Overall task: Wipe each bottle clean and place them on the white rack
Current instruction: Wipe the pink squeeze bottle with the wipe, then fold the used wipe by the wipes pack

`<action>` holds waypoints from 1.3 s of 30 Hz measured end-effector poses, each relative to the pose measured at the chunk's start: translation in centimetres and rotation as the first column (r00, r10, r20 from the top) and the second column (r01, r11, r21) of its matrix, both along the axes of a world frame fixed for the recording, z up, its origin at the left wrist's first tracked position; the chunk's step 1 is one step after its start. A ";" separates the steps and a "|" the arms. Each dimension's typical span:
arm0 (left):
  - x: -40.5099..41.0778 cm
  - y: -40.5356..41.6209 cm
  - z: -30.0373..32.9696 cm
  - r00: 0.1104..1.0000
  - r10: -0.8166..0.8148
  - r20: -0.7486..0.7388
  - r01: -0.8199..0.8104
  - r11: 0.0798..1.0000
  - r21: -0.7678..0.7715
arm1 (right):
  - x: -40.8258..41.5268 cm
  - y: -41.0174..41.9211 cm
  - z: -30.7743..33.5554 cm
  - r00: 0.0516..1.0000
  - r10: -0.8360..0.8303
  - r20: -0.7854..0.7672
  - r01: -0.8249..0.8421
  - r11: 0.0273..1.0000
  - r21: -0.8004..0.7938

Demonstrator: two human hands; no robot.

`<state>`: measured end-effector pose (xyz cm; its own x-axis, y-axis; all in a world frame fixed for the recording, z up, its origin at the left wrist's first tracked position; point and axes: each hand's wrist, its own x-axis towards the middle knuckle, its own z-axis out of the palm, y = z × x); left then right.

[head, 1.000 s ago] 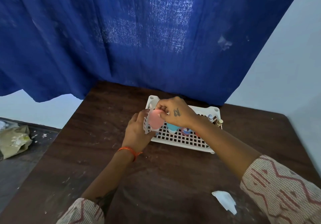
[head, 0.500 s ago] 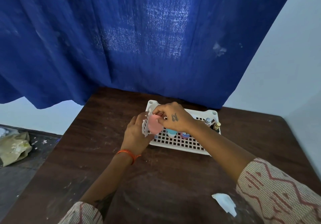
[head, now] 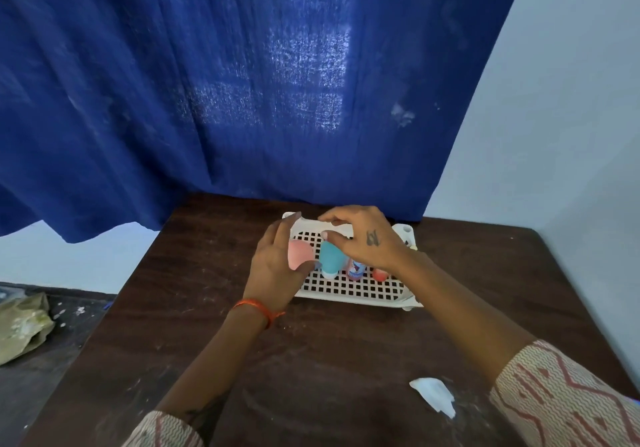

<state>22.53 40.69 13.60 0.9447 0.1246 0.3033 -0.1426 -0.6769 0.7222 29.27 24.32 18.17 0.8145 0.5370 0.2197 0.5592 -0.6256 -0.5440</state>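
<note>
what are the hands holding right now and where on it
The left hand grips the pink bottle round its side, over the white rack. The right hand hovers with curled fingers above the teal bottle; whether it touches cannot be told.

White rack (head: 349, 290): plastic, matt, perforated grid floor. Pink bottle (head: 299, 254) and teal bottle (head: 330, 257): smooth plastic look, matt. Small bottle with printed label (head: 355, 270): slightly glossy; material unclear. Worktop (head: 311, 360): dark wood, worn, scuffed, pale dusty smears and specks. White scrap (head: 434, 396) on worktop: paper or tissue, crumpled, matt. Curtain (head: 242, 82): blue woven cloth, coarse weave, light showing through. Sleeve (head: 568, 401): patterned cloth. Wristband (head: 258, 308): orange thread. Wall (head: 554, 134): smooth, matt paint.
</note>
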 end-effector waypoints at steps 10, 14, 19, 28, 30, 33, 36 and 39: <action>-1.6 -5.7 0.6 0.985 -0.168 0.048 0.167 0.986 0.026 | -4.5 -6.9 -0.9 0.970 -0.231 0.079 0.212 0.957 0.197; -2.6 -8.9 -1.1 0.969 -0.247 0.008 0.247 0.969 -0.007 | -7.4 -10.0 -2.2 0.960 -0.277 0.031 0.258 0.926 0.275; -4.5 -12.8 -4.8 0.914 -0.379 -0.146 0.376 0.925 -0.049 | -12.0 -14.1 -5.8 0.877 -0.424 -0.226 0.479 0.814 0.330; -6.8 -17.2 -9.3 0.788 -0.395 -0.472 0.429 0.903 -0.040 | -17.2 -16.3 -12.9 0.644 -0.606 -0.466 0.733 0.664 0.148; -6.9 -17.6 -9.6 0.778 -0.383 -0.498 0.429 0.903 -0.023 | -17.1 -16.1 -13.5 0.622 -0.609 -0.493 0.729 0.679 0.081; -6.8 -18.0 -10.0 0.763 -0.376 -0.526 0.426 0.904 -0.028 | -16.6 -16.0 -14.2 0.579 -0.605 -0.546 0.720 0.694 -0.006; -6.7 -18.3 -10.0 0.711 -0.389 -0.586 0.437 0.897 -0.064 | -16.5 -16.1 -14.3 0.549 -0.585 -0.597 0.721 0.693 -0.016; -6.7 -18.8 -9.7 0.662 -0.425 -0.618 0.496 0.866 -0.065 | -16.9 -17.0 -13.8 0.515 -0.565 -0.645 0.757 0.653 0.032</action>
<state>15.87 21.85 3.93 0.8575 -0.3736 -0.3538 -0.0240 -0.7158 0.6979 12.39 7.31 4.42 0.9141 -0.2204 -0.3403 -0.4049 -0.4504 -0.7958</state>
